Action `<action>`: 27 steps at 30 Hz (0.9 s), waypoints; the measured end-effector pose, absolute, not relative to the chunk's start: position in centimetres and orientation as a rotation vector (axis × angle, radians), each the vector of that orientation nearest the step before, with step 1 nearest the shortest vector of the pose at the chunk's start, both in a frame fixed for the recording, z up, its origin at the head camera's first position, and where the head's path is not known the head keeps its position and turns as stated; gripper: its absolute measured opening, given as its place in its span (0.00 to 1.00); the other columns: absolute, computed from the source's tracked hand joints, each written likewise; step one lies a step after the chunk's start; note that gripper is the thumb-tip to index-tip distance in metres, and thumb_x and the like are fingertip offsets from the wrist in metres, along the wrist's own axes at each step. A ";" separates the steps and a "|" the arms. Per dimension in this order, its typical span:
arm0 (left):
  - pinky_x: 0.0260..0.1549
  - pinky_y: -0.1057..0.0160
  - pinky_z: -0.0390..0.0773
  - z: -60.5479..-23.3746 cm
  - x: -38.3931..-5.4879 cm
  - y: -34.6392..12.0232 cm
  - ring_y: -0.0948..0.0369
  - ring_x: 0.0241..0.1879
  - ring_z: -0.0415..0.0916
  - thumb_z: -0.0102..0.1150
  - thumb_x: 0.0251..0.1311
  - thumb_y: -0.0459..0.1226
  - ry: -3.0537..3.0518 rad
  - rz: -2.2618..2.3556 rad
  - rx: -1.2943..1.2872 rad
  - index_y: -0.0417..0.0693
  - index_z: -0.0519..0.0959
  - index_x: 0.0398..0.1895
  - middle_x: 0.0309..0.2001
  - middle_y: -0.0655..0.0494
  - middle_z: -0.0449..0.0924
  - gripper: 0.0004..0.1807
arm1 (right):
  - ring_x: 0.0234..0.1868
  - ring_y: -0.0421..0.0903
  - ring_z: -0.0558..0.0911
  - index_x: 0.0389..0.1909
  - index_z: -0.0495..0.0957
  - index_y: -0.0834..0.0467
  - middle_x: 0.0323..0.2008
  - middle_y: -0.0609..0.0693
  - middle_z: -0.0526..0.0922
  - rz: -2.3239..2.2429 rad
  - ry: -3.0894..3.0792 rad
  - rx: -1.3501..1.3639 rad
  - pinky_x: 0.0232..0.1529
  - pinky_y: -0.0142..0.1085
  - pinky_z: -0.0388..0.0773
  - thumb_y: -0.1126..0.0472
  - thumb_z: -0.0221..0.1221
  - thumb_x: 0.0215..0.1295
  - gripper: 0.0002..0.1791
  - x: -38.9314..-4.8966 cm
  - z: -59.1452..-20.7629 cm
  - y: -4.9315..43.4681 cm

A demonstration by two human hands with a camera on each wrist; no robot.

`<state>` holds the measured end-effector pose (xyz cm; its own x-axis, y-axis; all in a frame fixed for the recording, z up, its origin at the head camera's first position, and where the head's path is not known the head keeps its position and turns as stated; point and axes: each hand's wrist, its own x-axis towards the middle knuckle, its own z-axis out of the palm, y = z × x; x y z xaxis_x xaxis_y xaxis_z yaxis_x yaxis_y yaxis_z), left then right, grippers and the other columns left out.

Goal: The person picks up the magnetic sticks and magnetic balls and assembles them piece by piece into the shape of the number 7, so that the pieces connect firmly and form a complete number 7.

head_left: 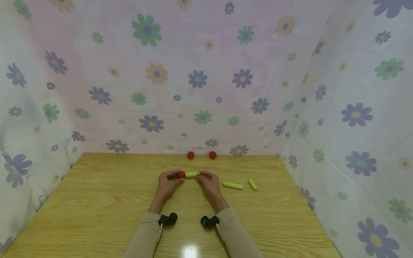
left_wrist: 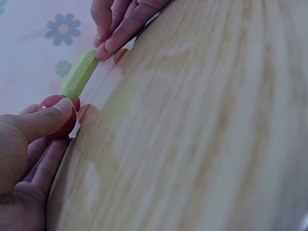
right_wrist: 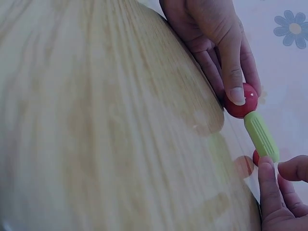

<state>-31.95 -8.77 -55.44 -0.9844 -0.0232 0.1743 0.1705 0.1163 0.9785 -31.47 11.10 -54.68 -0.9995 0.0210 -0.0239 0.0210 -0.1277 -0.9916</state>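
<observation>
My left hand (head_left: 167, 184) grips a red ball (left_wrist: 58, 115) between thumb and fingers, low over the wooden table. A short light-green ridged rod (right_wrist: 260, 134) meets the ball at one end. At the rod's other end, the thumb and fingertips of my right hand (head_left: 209, 183) pinch it. Between the two hands, ball and rod form one line, seen in the head view as the ball (head_left: 181, 175) on the left and the rod (head_left: 191, 174) on the right.
Two more red balls, one left (head_left: 190, 155) and one right (head_left: 213, 155), lie near the table's back edge. A longer green rod (head_left: 233, 185) and a short green rod (head_left: 252, 184) lie right of my right hand. Flowered cloth (head_left: 203, 96) stands behind the wooden table (head_left: 106, 200).
</observation>
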 end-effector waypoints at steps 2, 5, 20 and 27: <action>0.48 0.66 0.85 -55.4 -32.0 -8.8 0.45 0.52 0.83 0.73 0.54 0.24 -2.229 -1.991 -0.158 0.34 0.85 0.52 0.52 0.35 0.84 0.20 | 0.47 0.49 0.87 0.57 0.73 0.77 0.50 0.71 0.82 -2.375 2.055 0.049 0.47 0.30 0.85 0.73 0.56 0.72 0.17 -31.4 -54.7 11.1; 0.48 0.65 0.86 -55.4 -31.9 -8.8 0.43 0.53 0.83 0.73 0.54 0.23 -2.220 -2.006 -0.172 0.33 0.85 0.52 0.52 0.34 0.84 0.20 | 0.46 0.47 0.87 0.57 0.73 0.78 0.50 0.71 0.82 -2.400 2.031 0.051 0.46 0.28 0.85 0.74 0.56 0.72 0.17 -31.3 -54.8 11.2; 0.51 0.58 0.85 -54.2 -31.1 -8.6 0.37 0.54 0.81 0.70 0.54 0.20 -2.236 -1.995 -0.196 0.25 0.82 0.53 0.53 0.28 0.81 0.21 | 0.47 0.44 0.86 0.63 0.69 0.77 0.54 0.71 0.81 -2.356 1.922 0.078 0.52 0.34 0.85 0.71 0.55 0.75 0.20 -30.4 -54.5 12.1; 0.50 0.61 0.86 -55.4 -31.8 -8.7 0.41 0.53 0.82 0.72 0.54 0.23 -2.230 -1.973 -0.184 0.31 0.84 0.52 0.53 0.32 0.83 0.20 | 0.46 0.42 0.85 0.65 0.69 0.74 0.55 0.66 0.81 -2.293 1.915 0.052 0.49 0.32 0.85 0.67 0.56 0.75 0.22 -30.6 -54.2 13.1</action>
